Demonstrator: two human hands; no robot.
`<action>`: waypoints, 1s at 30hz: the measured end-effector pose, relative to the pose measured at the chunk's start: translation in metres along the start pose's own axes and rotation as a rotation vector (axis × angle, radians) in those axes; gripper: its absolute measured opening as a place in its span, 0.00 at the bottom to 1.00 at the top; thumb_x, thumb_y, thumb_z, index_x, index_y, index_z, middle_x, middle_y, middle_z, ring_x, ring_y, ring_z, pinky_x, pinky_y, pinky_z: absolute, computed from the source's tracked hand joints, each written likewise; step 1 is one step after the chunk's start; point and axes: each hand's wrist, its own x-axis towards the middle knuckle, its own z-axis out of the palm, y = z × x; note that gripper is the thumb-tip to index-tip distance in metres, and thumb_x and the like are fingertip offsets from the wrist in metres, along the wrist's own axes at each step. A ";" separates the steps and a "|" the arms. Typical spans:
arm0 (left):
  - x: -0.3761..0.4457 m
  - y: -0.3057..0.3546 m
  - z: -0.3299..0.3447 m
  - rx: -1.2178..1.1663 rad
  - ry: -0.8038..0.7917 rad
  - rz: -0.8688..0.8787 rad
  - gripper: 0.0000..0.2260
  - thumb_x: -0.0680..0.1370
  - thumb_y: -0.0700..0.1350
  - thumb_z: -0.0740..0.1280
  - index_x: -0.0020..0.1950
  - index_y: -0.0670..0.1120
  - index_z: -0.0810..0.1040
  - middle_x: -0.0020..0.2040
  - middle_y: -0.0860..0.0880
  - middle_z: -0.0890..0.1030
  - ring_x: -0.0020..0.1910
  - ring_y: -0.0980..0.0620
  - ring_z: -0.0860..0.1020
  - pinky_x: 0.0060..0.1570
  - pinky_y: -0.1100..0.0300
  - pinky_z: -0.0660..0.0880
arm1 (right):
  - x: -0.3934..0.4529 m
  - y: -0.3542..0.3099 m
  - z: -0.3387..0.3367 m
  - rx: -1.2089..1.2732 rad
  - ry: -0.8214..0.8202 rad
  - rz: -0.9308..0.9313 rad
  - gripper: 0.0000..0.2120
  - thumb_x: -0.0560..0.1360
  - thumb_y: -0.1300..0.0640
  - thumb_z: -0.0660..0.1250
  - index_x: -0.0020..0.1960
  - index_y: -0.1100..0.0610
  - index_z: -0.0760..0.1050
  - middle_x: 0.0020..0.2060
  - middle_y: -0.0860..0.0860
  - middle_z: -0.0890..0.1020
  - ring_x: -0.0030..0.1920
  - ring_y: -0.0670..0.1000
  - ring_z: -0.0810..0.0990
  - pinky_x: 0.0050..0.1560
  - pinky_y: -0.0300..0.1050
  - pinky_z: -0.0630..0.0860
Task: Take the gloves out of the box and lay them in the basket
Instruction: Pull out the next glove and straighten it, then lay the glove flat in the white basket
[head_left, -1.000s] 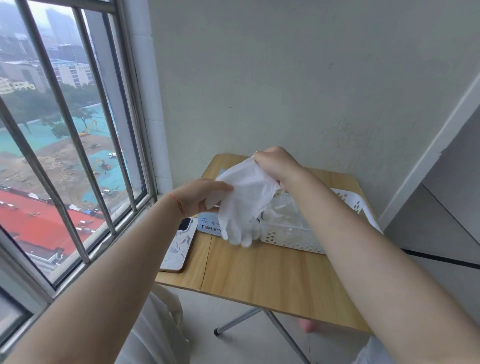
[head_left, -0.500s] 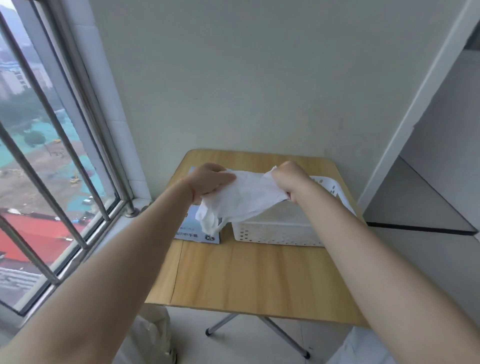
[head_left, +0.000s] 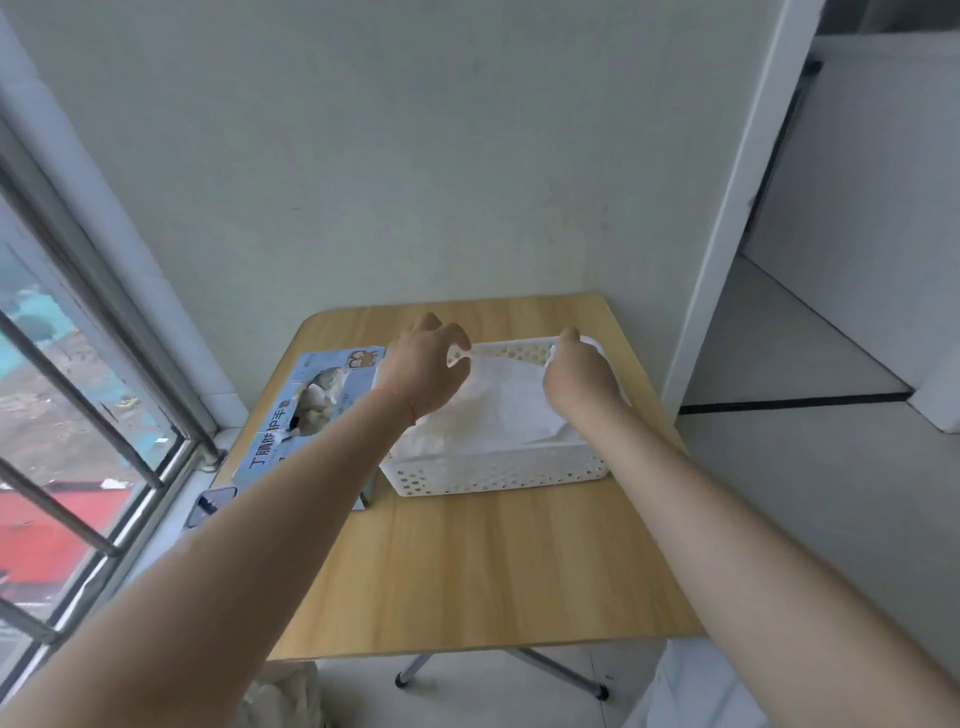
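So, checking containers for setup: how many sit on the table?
2: the glove box at the table's left, and the white basket right beside it.

glove (head_left: 498, 410): white, thin, spread flat across the basket, its far edge pinched at both ends by the fingers (head_left: 460, 340) | basket (head_left: 498, 475): white, perforated, rectangular, below the fingers | box (head_left: 306, 415): pale blue, top torn open, white gloves showing inside, lying left of the fingers, beside the basket
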 end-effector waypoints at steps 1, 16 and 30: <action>-0.003 0.003 0.000 -0.008 -0.030 0.048 0.10 0.78 0.51 0.67 0.57 0.51 0.79 0.57 0.48 0.75 0.57 0.46 0.74 0.57 0.53 0.72 | 0.001 0.001 0.003 -0.060 0.000 -0.024 0.28 0.79 0.68 0.54 0.77 0.63 0.50 0.43 0.55 0.78 0.33 0.50 0.72 0.26 0.43 0.64; -0.025 0.010 0.024 0.315 -0.708 0.083 0.29 0.80 0.58 0.61 0.79 0.60 0.53 0.79 0.50 0.54 0.77 0.43 0.53 0.73 0.36 0.52 | -0.002 0.006 0.011 -0.454 -0.141 -0.160 0.32 0.75 0.70 0.62 0.75 0.62 0.54 0.63 0.61 0.72 0.57 0.60 0.77 0.42 0.49 0.73; -0.031 -0.058 -0.051 -0.141 0.003 -0.189 0.07 0.78 0.46 0.66 0.54 0.51 0.82 0.55 0.48 0.76 0.55 0.46 0.77 0.56 0.56 0.73 | -0.012 -0.090 0.030 -0.320 0.062 -0.467 0.10 0.76 0.67 0.61 0.57 0.60 0.69 0.52 0.58 0.75 0.44 0.59 0.78 0.33 0.46 0.65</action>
